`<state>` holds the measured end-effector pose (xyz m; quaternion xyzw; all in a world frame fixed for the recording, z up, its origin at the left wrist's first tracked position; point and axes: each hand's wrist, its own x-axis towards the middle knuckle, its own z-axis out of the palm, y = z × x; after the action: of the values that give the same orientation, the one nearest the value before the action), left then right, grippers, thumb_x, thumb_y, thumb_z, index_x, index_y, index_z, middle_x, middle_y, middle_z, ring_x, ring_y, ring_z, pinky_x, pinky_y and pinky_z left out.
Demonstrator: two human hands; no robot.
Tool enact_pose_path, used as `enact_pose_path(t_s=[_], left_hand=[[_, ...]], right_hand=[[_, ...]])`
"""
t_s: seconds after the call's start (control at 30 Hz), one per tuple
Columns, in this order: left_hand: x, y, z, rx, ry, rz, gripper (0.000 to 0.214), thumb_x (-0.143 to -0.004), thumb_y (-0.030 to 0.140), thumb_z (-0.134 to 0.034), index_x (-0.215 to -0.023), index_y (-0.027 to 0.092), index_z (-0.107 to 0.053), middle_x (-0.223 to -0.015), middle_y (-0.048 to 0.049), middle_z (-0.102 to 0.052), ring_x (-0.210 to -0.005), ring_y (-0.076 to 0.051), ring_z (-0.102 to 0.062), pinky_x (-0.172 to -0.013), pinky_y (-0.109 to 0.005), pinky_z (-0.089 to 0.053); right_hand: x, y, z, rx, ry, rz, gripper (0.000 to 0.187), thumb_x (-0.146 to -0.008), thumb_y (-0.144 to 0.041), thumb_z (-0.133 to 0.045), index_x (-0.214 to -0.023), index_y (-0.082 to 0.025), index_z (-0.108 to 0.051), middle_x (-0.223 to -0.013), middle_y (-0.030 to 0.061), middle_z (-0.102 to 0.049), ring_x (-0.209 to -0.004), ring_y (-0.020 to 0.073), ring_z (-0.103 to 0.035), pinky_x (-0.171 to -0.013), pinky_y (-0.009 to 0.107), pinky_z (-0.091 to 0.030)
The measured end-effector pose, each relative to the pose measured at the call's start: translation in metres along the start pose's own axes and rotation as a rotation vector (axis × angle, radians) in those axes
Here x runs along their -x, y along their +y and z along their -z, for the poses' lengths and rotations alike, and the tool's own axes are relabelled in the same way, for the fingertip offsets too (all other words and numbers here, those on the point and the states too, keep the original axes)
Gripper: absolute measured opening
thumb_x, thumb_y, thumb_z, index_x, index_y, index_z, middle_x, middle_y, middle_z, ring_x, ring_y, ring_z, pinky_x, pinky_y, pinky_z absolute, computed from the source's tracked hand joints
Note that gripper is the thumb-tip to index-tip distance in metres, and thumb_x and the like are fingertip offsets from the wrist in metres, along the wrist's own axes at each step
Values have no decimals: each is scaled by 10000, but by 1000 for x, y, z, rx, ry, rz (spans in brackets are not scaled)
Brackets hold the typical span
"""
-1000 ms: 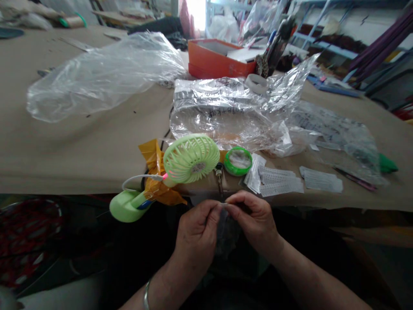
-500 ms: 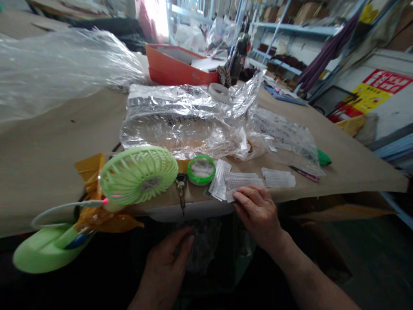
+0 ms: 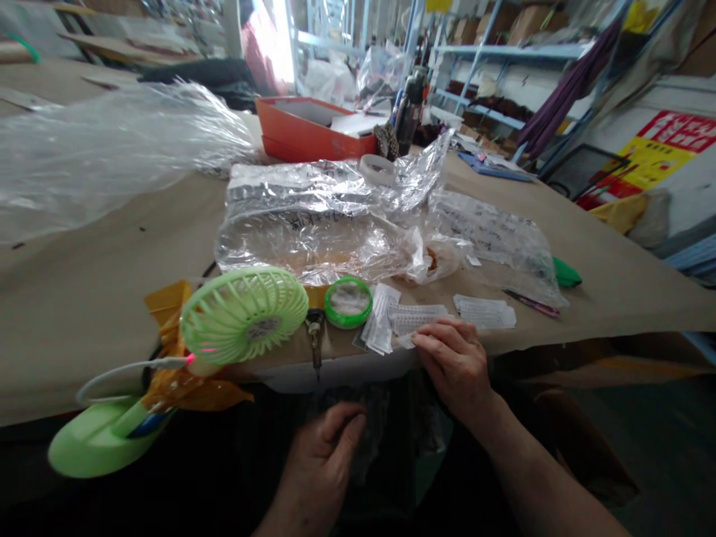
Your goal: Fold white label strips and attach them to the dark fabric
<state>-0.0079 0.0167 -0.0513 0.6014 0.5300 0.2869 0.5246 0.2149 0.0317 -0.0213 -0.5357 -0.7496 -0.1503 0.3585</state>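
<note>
My right hand [image 3: 457, 365] is at the table's front edge, with thumb and fingertips together at the near end of a small white printed label [image 3: 417, 317] in a loose pile. Left of that pile lies a fanned stack of white label strips [image 3: 382, 317]. More printed labels [image 3: 485, 312] lie just right of my fingers. My left hand [image 3: 324, 459] is below the table edge over my lap, thumb and index finger pinched together; what they hold, if anything, is hidden. A round green-rimmed dish [image 3: 348, 302] with whitish contents stands near the labels, beside a thin pointed metal tool [image 3: 315, 339].
A light-green fan [image 3: 246, 313] is taped to the table edge at left. Crumpled clear plastic bags [image 3: 313, 231] cover the middle, with a tape roll [image 3: 377, 170] on them. Behind stands an orange box [image 3: 313, 142]. A pink-handled slim tool [image 3: 531, 303] lies at right.
My left hand has moved right and slightly down, still pinched. My right hand has shifted slightly right along the labels. The whole view has tilted up a little.
</note>
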Motion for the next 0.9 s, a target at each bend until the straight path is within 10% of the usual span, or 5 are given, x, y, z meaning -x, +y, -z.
enact_pose_path(t_s=[0.4, 0.6, 0.9], left_hand=[[6, -4, 1, 42, -7, 40, 156, -764, 320, -597, -757, 232, -726, -739, -10, -749, -737, -209, -682, -668, -251, -508], [7, -4, -2, 73, -9, 50, 143, -763, 287, -595, -745, 234, -727, -722, -1, -740, -722, -201, -672, -684, -253, -498], [11, -6, -5, 96, -56, 68, 154, -779, 298, -591, -761, 226, -726, -738, -5, -741, -751, -200, -667, -695, -257, -489]], right_hand=[[-1, 6, 0, 0, 19, -25, 385, -812, -100, -543, -1185, -189, -571, -1004, 76, -670, -997, 243, -556, -924, 463, -417], [-13, -29, -6, -49, -139, 31, 262, -832, -219, -598, -1091, -208, -634, -1071, 62, -664, -1093, 257, -521, -976, 454, -386], [-7, -27, -22, -158, 7, 19, 147, -850, -128, -586, -922, -235, -656, -904, -1, -714, -951, 178, -601, -986, 436, -354]])
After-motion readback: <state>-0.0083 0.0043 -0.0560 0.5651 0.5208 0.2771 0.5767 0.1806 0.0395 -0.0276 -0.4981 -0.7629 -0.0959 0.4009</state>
